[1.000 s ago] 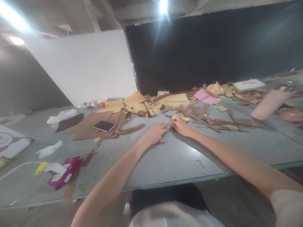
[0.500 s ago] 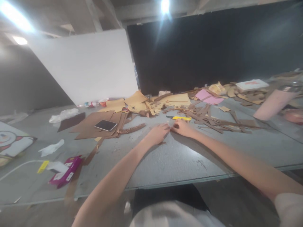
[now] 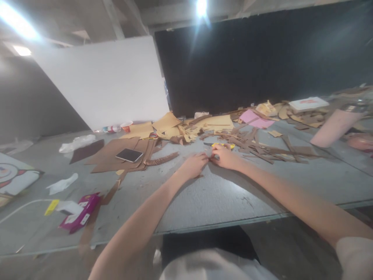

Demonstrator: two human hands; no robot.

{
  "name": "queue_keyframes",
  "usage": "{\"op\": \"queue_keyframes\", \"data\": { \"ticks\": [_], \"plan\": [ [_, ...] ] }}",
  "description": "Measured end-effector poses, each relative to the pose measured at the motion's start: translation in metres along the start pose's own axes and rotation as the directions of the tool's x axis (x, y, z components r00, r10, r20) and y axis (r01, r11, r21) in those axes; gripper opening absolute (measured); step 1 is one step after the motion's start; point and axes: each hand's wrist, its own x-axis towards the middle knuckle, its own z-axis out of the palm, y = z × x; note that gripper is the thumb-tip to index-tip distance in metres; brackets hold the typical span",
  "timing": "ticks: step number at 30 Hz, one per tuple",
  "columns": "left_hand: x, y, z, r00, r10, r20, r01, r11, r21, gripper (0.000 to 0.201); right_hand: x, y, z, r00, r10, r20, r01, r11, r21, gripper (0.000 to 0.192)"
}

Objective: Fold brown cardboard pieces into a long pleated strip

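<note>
In the head view my left hand (image 3: 194,165) rests on the grey table with its fingers together and bent. My right hand (image 3: 223,157) is beside it, thumb and fingers closed in a pinch. The fingertips of both hands nearly meet over a small dark brown bit that is too small to make out. A thin brown scrap shows at the lower edge of the left hand. Just behind the right hand lies a yellow utility knife (image 3: 232,146), partly covered by that hand. A ridged brown strip (image 3: 162,158) lies to the left of my left hand.
A phone (image 3: 129,155) lies on brown sheets (image 3: 100,155). Brown scraps (image 3: 264,149) and yellowish sheets (image 3: 218,123) spread across the back. A pink bottle (image 3: 335,127) leans at right. A purple wipes pack (image 3: 80,214) lies front left, near the table edge (image 3: 218,225).
My right hand has shifted slightly, covering more of the yellow knife. The left hand stays nearly in place. The whole view has moved a little.
</note>
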Motion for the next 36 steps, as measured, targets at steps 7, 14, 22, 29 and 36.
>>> {"op": "queue_keyframes", "data": {
  "ticks": [7, 14, 22, 29, 36],
  "plan": [
    [0.000, 0.000, -0.001, 1.000, 0.010, 0.013, -0.011, 1.000, 0.017, 0.053, 0.000, -0.007, -0.013, 0.963, -0.243, 0.116, 0.263, 0.939, -0.221, 0.026],
    [0.001, -0.001, 0.002, 0.999, 0.045, -0.009, -0.045, 0.998, 0.055, 0.050, 0.000, -0.014, -0.020, 0.941, -0.291, 0.175, 0.330, 0.905, -0.269, 0.028],
    [0.003, -0.003, 0.008, 0.999, -0.003, -0.044, 0.002, 1.000, -0.029, 0.039, 0.000, -0.021, -0.022, 0.918, -0.328, 0.223, 0.384, 0.872, -0.302, 0.026],
    [-0.005, -0.016, 0.019, 0.980, -0.123, -0.156, 0.107, 0.988, -0.108, 0.046, 0.000, -0.013, -0.027, 0.923, -0.319, 0.215, 0.363, 0.907, -0.214, 0.023],
    [-0.003, -0.016, 0.018, 0.992, -0.071, -0.104, 0.057, 0.989, -0.137, 0.055, -0.001, -0.006, -0.026, 0.921, -0.329, 0.208, 0.362, 0.921, -0.146, 0.025]
  ]
}}
